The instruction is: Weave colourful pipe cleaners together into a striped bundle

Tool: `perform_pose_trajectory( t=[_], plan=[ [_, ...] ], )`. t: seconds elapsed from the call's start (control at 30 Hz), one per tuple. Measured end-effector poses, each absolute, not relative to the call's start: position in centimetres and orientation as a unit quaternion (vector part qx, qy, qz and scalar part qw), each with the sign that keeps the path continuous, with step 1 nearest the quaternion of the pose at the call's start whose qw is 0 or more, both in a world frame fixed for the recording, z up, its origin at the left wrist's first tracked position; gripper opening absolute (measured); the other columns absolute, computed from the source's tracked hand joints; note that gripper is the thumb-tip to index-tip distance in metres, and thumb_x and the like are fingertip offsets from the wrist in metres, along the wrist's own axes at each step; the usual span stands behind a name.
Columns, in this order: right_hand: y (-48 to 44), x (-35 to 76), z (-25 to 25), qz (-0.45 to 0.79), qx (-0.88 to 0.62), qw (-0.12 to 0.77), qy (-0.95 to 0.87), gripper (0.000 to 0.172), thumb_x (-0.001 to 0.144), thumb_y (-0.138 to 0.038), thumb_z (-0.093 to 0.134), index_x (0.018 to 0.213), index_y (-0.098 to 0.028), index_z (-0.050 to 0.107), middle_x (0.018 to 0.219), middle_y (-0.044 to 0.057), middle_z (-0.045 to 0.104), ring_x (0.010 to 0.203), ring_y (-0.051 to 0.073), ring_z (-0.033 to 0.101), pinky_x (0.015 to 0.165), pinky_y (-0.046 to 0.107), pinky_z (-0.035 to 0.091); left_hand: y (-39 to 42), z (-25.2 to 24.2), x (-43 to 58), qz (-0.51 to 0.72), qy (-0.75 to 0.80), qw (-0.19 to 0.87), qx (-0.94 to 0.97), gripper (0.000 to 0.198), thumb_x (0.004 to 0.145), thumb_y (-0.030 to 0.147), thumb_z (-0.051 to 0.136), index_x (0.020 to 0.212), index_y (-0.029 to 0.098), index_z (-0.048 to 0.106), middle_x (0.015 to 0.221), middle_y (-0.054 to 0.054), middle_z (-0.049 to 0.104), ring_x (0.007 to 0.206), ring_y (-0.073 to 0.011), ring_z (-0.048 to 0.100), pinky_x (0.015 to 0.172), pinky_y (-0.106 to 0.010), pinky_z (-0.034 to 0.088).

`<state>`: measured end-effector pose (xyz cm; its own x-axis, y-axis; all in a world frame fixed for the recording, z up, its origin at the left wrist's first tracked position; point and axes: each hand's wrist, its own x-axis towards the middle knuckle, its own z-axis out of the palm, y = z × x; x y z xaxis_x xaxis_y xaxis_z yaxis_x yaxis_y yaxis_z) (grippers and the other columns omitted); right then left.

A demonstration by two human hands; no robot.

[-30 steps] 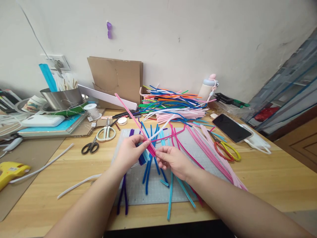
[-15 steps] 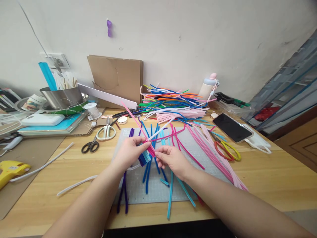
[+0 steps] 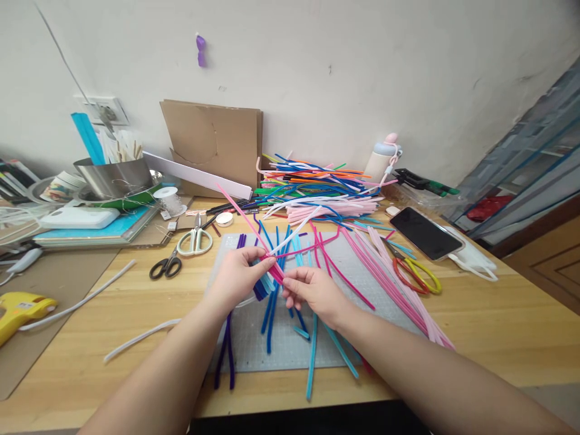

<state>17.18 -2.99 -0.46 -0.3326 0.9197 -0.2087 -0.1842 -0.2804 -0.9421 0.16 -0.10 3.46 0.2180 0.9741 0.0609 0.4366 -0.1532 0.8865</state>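
Observation:
Both hands meet over the grey cutting mat (image 3: pixel 335 356). My left hand (image 3: pixel 235 275) pinches a bunch of pipe cleaners between thumb and fingers, with purple, light blue and magenta bands side by side. From that grip a pink pipe cleaner (image 3: pixel 240 214) and a white pipe cleaner (image 3: pixel 299 229) stick out towards the wall. My right hand (image 3: pixel 312 293) is closed with its fingertips on the lower end of the magenta pipe cleaners (image 3: pixel 275 272). Beneath the hands, loose blue pipe cleaners (image 3: pixel 270 326) and light blue ones (image 3: pixel 311 362) lie across the mat.
Left of the mat lie white-handled scissors (image 3: pixel 194 243), black-handled scissors (image 3: pixel 165 267) and a yellow glue gun (image 3: pixel 25 311). To the right are pink pipe cleaners (image 3: pixel 385 272), pliers (image 3: pixel 417 275) and a phone (image 3: pixel 426 232). A mixed pipe cleaner pile (image 3: pixel 317 181) stands by the wall.
The pink pipe cleaner's far tip has swung slightly left, and the white one's tip has moved slightly away towards the wall. Both hands keep nearly the same place and grip.

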Motion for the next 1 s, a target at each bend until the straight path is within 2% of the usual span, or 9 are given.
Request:
perform_pose_trajectory(
  t=[0.23,0.7,0.83,0.9,1.0],
  plan=[
    [-3.0,17.2,-0.5,0.648,-0.439,0.405,-0.472,0.031,0.067,-0.042,0.068,0.071,-0.014,0.057,0.06,-0.001,0.062,0.046,0.008,0.057,0.041,0.018,0.038,-0.2,3.5,0.3,0.337,0.525,0.364,0.692,0.029,0.075,0.042,0.058,0.076,0.014,0.066,0.072,-0.004,0.066,0.065,-0.0156,0.057,0.063,-0.026,0.043],
    [-2.9,17.2,-0.7,0.643,-0.427,0.425,-0.472,0.03,0.065,-0.042,0.069,0.072,-0.015,0.058,0.057,-0.002,0.06,0.047,0.009,0.056,0.045,0.02,0.04,-0.2,3.6,0.4,0.327,0.522,0.396,0.681,0.03,0.074,0.042,0.058,0.08,0.014,0.068,0.074,-0.005,0.069,0.065,-0.0171,0.059,0.063,-0.027,0.044],
    [-2.7,17.3,-0.8,0.636,-0.436,0.397,-0.498,0.03,0.068,-0.044,0.065,0.074,-0.016,0.055,0.06,-0.002,0.059,0.049,0.009,0.056,0.045,0.021,0.04,-0.2,3.7,0.4,0.32,0.521,0.411,0.676,0.03,0.073,0.041,0.059,0.078,0.013,0.068,0.071,-0.005,0.068,0.064,-0.0171,0.059,0.06,-0.026,0.043],
    [-2.8,17.5,-0.6,0.597,-0.458,0.363,-0.55,0.028,0.074,-0.045,0.058,0.074,-0.017,0.054,0.062,-0.002,0.058,0.049,0.01,0.055,0.044,0.021,0.038,-0.1,3.7,0.3,0.314,0.522,0.401,0.684,0.029,0.073,0.04,0.058,0.074,0.013,0.068,0.067,-0.004,0.067,0.061,-0.0158,0.058,0.057,-0.025,0.042],
    [-3.2,18.2,0.4,0.394,-0.5,0.358,-0.683,0.03,0.083,-0.042,0.049,0.066,-0.017,0.053,0.057,-0.002,0.052,0.051,0.011,0.049,0.047,0.024,0.034,-0.2,3.6,0.3,0.285,0.516,0.395,0.704,0.029,0.075,0.04,0.056,0.073,0.014,0.068,0.062,-0.002,0.064,0.054,-0.0127,0.053,0.052,-0.023,0.037]
  ],
)
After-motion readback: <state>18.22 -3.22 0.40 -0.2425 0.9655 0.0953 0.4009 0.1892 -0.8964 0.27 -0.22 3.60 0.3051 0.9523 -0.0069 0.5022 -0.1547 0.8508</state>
